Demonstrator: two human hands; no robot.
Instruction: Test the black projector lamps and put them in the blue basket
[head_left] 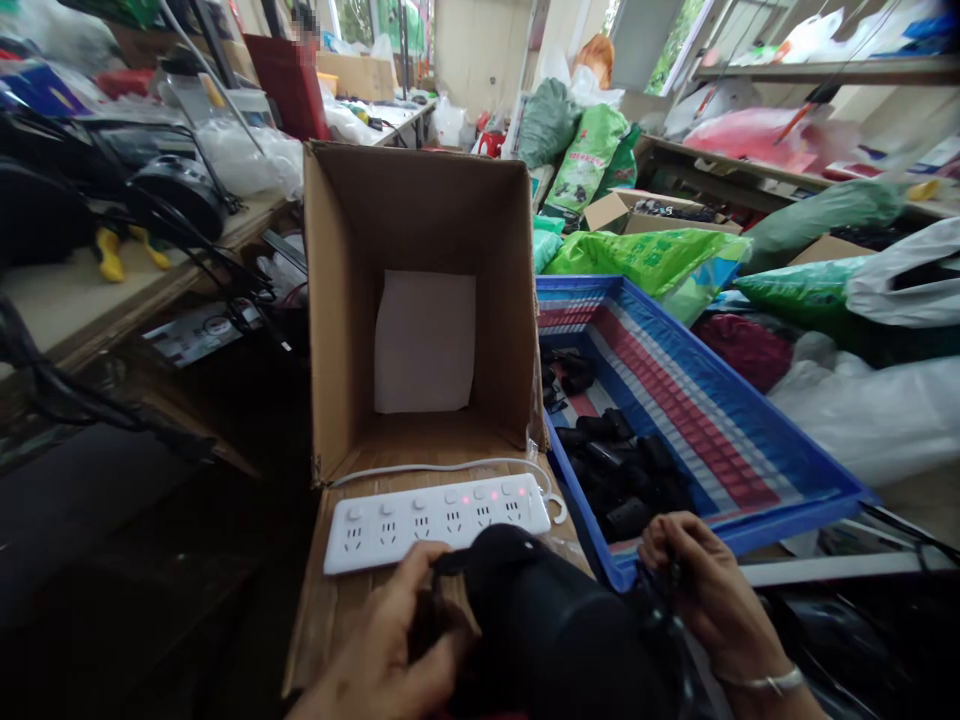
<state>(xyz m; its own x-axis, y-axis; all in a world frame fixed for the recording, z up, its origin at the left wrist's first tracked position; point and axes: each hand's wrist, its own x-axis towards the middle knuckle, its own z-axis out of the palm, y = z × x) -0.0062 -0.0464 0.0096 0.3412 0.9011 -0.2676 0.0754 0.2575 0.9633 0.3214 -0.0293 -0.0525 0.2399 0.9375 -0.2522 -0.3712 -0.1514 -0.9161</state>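
A large black rounded, roughly cylindrical object (555,630) fills the bottom centre; I cannot make out its exact kind. My left hand (390,640) is closed at its left side, thumb and forefinger around a short black piece sticking out from it. On the other side my right hand (705,590), with a bracelet at the wrist, is closed in a pinch on a dark cord (661,605). Just beyond the black object lies a white power strip (435,525) on a cardboard flap, with several sockets and a few red lights lit.
An open cardboard box (337,310) stands on its side behind the power strip. To the right, a blue plastic crate (750,400) with a striped lining holds several small black devices (607,450). Cables hang from the left bench (247,215). Filled bags (630,255) crowd the back right.
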